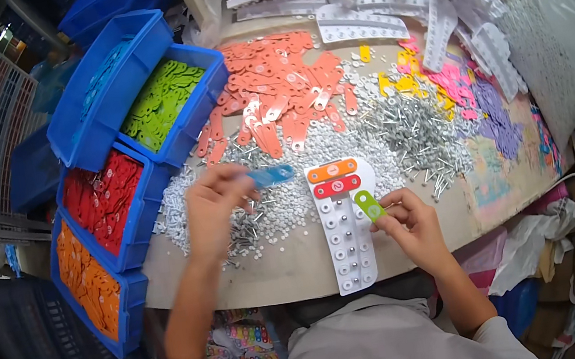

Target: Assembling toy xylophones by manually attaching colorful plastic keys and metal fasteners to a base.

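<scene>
Now the white card (pixel 348 245) with rows of small studs lies on the near edge of the round table (pixel 294 271), just in front of the person, and two flat plastic tags already sit across its far end — an orange tag (pixel 331 171) and, touching it on the near side, a red tag (pixel 336 187). The right hand (pixel 413 224) pinches a green tag (pixel 368 205) between thumb and fingertips, tilted, at the right edge of the card just below the red one. The left hand (pixel 214 209) is to the left of the card, its fingers closed narrow on a light blue tag (pixel 270 175) which is blurred. I judge that the step in hand is the filling of the card, colour by colour, and the green piece is about to take the third row; the next move calls for turning it level and pressing its hole onto a stud, I think. Around the card lie white washers (pixel 284 206) and metal screws (pixel 411 135); farther away is a heap of salmon tags (pixel 282 91), and at the left — blue bins (pixel 116 149) with green, red and orange tags.
</scene>
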The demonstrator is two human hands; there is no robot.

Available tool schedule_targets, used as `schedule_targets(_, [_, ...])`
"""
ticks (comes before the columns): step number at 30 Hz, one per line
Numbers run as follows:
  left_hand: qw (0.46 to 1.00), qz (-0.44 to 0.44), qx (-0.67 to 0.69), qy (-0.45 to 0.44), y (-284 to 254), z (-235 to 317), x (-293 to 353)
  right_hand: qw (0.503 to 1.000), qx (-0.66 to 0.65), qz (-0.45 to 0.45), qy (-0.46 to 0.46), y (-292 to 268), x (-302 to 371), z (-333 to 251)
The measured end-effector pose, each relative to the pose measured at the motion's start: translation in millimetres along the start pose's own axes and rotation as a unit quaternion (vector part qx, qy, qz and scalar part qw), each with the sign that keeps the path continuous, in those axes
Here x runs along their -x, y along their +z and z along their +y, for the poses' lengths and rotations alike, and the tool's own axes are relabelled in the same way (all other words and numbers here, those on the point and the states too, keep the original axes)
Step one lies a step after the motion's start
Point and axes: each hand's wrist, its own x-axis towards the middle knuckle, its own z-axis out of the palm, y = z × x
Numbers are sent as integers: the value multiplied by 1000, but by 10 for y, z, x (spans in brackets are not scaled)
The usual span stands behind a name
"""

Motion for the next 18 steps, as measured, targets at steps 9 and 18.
schedule_targets(9, [995,-30,-93,28,504,-522,314,925,325,-3,-198,-15,-148,97])
schedule_targets(18, [994,-49,-79,-66,618,-506,339,891,393,20,-226,225,-274,248])
